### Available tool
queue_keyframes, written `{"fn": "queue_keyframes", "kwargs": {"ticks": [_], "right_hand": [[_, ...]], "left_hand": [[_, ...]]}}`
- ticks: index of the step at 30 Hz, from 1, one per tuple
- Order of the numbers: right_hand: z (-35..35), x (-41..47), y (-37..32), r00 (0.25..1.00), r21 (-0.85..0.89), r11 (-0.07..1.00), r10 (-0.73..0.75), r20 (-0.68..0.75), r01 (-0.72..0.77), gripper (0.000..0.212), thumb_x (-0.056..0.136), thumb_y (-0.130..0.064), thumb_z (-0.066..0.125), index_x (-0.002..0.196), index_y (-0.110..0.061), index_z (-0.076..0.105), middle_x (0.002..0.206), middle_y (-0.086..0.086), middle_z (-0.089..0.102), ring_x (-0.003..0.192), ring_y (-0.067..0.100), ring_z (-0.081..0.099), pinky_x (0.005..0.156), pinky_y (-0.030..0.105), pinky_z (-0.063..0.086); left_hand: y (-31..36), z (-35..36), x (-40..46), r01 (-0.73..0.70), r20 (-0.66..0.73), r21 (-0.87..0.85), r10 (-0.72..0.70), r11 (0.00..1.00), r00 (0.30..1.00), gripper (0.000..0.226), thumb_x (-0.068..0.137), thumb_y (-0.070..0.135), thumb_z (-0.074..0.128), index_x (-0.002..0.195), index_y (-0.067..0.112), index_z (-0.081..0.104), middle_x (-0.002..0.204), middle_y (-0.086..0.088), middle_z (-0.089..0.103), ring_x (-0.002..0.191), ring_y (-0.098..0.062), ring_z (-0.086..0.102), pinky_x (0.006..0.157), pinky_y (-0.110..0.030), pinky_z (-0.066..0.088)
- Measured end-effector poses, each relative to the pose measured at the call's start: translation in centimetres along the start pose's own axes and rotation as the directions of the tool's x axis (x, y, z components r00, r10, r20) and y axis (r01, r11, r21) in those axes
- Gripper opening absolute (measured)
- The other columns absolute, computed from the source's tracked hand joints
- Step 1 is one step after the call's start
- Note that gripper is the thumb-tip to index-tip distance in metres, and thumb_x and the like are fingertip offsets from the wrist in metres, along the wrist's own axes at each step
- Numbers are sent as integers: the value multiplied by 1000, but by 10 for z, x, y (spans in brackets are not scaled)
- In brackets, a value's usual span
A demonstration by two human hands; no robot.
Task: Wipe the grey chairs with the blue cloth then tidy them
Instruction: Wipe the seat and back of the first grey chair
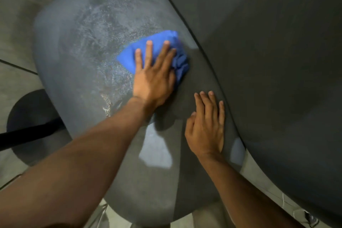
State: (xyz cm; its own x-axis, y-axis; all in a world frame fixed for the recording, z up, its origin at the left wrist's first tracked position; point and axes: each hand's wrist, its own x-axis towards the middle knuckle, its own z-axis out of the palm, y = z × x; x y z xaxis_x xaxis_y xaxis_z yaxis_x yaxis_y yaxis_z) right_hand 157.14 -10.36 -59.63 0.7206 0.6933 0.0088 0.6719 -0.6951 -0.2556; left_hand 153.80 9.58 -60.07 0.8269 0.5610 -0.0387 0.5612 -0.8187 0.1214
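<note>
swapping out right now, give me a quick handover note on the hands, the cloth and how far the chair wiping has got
Left hand: fingers straight, pressing the blue cloth flat on the grey chair seat.
Right hand: open, resting flat on the seat's near right part, holding nothing.
Cloth: bunched under the left hand, near the seat's middle, close to the chair back.
Done: the seat's far left part shows wet streaks, so it looks wiped.
Left: the dry-looking near and right part of the seat, the back, any other chairs, then tidying.
</note>
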Motion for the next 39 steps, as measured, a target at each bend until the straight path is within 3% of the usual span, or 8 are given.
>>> {"fn": "queue_keyframes", "kwargs": {"ticks": [4,10,15,19,23,29,35,39], "right_hand": [[-3,2,2,1000,42,999,-13,10,12,52,92,-16,43,142,-5,54,150,10,50,149,26,34,121,52,27],[-20,-28,28,983,94,987,-141,116,130,52,97,-15,42,148,-6,48,157,7,43,152,24,29,119,52,29],[-24,-38,25,979,-1,994,-112,172,114,57,96,-19,38,152,-8,43,160,5,39,153,22,24,121,52,28],[-22,-40,26,977,-11,993,-117,177,120,59,93,-17,39,152,-8,42,160,5,38,154,23,23,122,52,26],[-23,-38,26,979,-10,994,-109,172,112,63,89,-17,41,151,-7,44,159,6,40,153,24,26,121,52,26],[-24,-37,26,974,-18,994,-103,200,109,61,91,-19,40,151,-8,44,160,6,39,153,24,24,121,53,26],[-21,-38,27,971,-25,995,-90,222,98,62,92,-21,40,153,-11,41,162,3,35,154,22,21,123,51,23],[-20,-37,27,970,-46,994,-83,230,96,65,89,-23,40,153,-12,40,162,3,35,154,22,21,124,51,21]], "left_hand": [[23,3,-4,-302,41,-37,304,952,952,58,99,36,42,154,20,46,164,-2,38,152,-42,28,122,-64,18],[-53,-11,-52,-600,138,-29,597,800,790,54,101,35,41,154,24,46,165,2,36,154,-35,28,123,-58,23],[-54,-15,-17,-260,64,49,257,964,964,56,99,36,40,153,26,46,165,2,36,153,-37,28,123,-59,19],[14,-3,14,17,26,11,-17,1000,1000,60,97,33,39,155,18,42,167,-3,31,153,-45,21,123,-65,14],[47,4,-8,-180,45,-85,184,980,982,62,95,35,43,155,18,45,165,-2,36,153,-43,24,123,-64,17],[-17,0,-29,-561,35,-155,573,813,819,52,100,33,43,149,20,54,160,2,43,152,-33,34,121,-57,27],[27,4,15,-83,-39,-88,80,993,996,54,95,31,49,148,21,54,161,2,42,153,-38,28,124,-58,18],[64,9,6,-114,-17,-134,113,984,993,59,93,33,51,151,22,51,162,1,41,153,-40,28,124,-61,17]]}}
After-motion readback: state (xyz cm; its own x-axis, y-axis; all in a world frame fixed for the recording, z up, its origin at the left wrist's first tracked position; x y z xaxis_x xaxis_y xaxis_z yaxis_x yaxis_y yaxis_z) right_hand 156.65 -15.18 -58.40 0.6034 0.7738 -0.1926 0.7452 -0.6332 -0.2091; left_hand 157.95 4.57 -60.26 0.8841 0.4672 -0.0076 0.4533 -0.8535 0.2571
